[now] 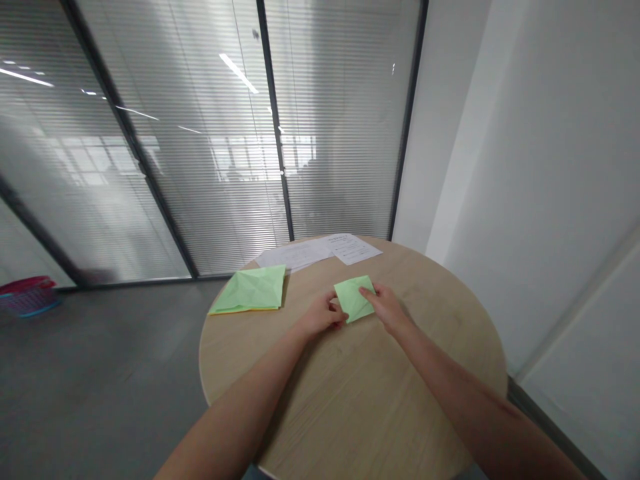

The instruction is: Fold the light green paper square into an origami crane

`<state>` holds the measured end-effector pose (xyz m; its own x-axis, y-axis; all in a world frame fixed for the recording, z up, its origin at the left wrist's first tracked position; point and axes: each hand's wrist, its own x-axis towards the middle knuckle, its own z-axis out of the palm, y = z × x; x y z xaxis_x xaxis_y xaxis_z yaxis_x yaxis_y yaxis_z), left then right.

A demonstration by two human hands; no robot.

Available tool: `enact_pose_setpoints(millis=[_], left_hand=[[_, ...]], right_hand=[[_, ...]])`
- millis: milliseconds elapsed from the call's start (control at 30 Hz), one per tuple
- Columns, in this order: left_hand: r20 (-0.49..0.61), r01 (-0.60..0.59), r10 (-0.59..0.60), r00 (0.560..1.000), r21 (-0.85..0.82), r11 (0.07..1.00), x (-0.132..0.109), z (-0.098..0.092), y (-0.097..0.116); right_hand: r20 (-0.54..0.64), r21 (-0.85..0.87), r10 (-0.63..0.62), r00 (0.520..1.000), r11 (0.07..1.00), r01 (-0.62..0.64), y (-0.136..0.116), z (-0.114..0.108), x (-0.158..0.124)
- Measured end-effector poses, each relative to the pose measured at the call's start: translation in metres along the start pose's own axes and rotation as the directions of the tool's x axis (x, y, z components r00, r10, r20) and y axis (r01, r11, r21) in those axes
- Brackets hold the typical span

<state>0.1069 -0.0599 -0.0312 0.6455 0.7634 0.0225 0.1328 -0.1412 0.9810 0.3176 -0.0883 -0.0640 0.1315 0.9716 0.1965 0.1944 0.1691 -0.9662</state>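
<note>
Our right grip (390, 308) pinches the green paper square (353, 299) by its right side — seemingly to steady it midway between the surface's (350, 400) side edges, within easy reach — while our left grip (323, 315) curls at its left side, closed or not we cannot tell.

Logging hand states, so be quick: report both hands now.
Left hand: curled at the left edge of the green square; whether it grips cannot be told.
Right hand: closed, holding the green square by its right side.

Probably an office meeting room, glass partition (350, 87) with blinds (230, 223), round table (360, 413), printed sheets (353, 250)
</note>
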Motion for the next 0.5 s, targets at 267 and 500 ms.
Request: enact_pose_setpoints(millis=[267,500], left_hand=[[0.069,0.049,-0.057,0.996,0.117,0.992,-0.005,-0.008,0.005],[-0.355,-0.169,0.3,0.885,0.355,0.919,-0.005,-0.02,0.024]], right_hand=[[-0.196,0.078,0.033,0.98,0.997,-0.018,-0.005,-0.005,0.0],[-0.016,0.103,0.057,0.998,0.993,-0.055,-0.017,-0.002,-0.008]])
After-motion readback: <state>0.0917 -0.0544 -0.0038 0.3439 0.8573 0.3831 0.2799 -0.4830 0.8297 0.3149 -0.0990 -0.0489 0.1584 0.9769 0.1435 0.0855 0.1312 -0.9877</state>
